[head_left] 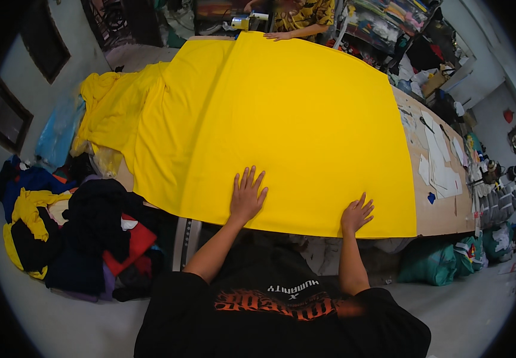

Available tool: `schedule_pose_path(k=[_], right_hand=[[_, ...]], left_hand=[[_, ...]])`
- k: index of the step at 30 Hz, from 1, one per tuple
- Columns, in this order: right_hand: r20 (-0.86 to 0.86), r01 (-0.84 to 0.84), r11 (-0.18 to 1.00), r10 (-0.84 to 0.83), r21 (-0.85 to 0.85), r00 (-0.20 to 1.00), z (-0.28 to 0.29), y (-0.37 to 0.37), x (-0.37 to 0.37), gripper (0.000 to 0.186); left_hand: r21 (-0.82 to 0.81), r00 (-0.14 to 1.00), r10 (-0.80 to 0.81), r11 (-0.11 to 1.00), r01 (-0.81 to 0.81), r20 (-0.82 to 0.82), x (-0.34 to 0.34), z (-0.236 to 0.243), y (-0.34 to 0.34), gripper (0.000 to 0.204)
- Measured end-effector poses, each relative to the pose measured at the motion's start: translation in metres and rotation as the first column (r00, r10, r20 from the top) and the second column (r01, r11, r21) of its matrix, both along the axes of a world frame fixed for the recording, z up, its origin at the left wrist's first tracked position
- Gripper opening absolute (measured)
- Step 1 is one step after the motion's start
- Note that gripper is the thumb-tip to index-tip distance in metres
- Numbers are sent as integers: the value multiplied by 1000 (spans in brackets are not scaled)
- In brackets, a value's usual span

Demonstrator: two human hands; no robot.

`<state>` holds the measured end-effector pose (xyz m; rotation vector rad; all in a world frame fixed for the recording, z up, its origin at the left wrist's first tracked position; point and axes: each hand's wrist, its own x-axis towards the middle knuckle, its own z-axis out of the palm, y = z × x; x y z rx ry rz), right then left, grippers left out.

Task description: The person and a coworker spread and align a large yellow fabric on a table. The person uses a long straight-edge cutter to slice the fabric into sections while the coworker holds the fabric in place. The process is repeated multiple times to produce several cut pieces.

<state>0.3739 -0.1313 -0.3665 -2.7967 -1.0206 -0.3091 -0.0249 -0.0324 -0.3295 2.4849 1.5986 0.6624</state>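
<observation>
A wide sheet of yellow fabric [318, 131] covers most of the table, smooth on the right and creased toward the left, where it bunches into loose folds. My left hand [247, 196] lies flat on it near the front edge, fingers spread. Farther right, my right hand [356, 216] rests on the same fabric with its fingers stretched out, close to the front edge. Neither hand grips anything. Across the table, a co-worker's hand [278, 36] touches the fabric's far edge, beside a yellow and white device [243, 22].
White paper pieces [440, 158] and scissors [426, 124] lie on the bare brown tabletop [456, 219] at right. A heap of dark and coloured cloth [85, 232] stands on the floor at left. Green sacks [430, 262] sit below the table's right end. Crowded shelves [383, 27] stand behind.
</observation>
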Motion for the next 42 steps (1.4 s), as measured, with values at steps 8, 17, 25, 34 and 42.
schedule_pose_path(k=[8,17,25,34,42], right_hand=[[9,-8,1000,8,8,1000,3,0,-3,56],[-24,-5,1000,6,18,1000,8,-1,-7,56],[-1,-9,1000,9,26,1000,-1,-1,-2,57],[21,9,1000,-8,-15,1000,5,2,-4,56],[58,1,1000,-2,10,998,0,0,0,56]], left_hand=[[-8,1000,-4,1000,4,20,-1,-4,2,58],[-193,525,348,925,-327,777,-35,34,14,22],[-508,-222,461,715,-480,859,-120,35,22,34],[-657,-450,506,375,-653,736,-166,28,-96,51],[-785,-725,405,-28,-619,557,-213,37,-235,65]])
